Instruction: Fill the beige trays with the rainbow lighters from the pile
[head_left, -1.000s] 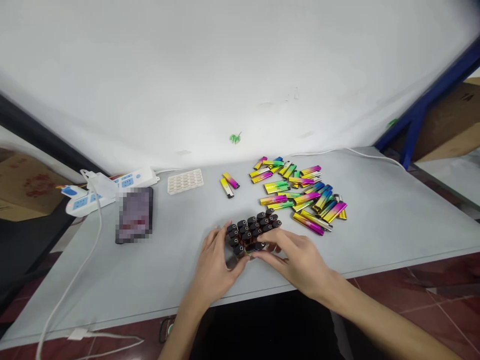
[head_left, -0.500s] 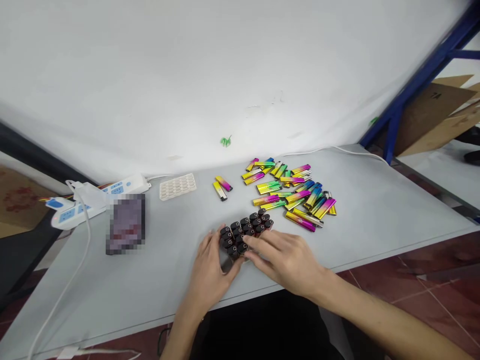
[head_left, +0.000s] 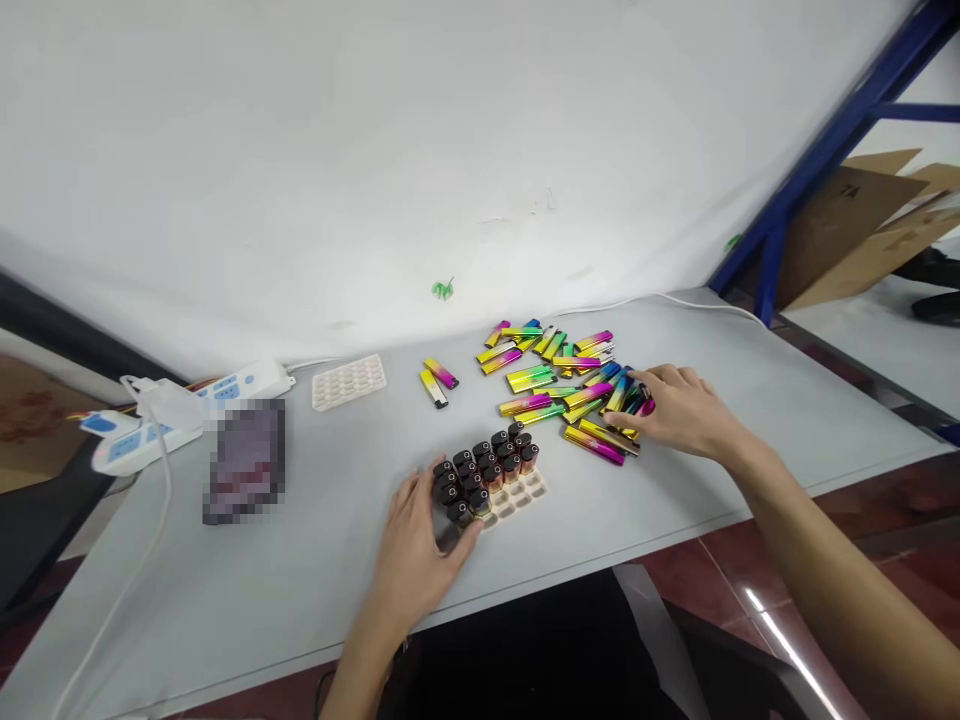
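No legible print caught on gradient lighters (head_left: 559,390) or power strip (head_left: 161,430); dark mark spotted on cardboard (head_left: 847,191), too blurred to be read; pixelated rectangle (head_left: 244,461) unreadable.

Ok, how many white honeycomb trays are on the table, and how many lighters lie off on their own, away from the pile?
White honeycomb trays: 2 (tray at the back, tray under the upright lighters)
Lone lighters: 2 (yellow lighter, magenta-and-yellow lighter)
Total: 4
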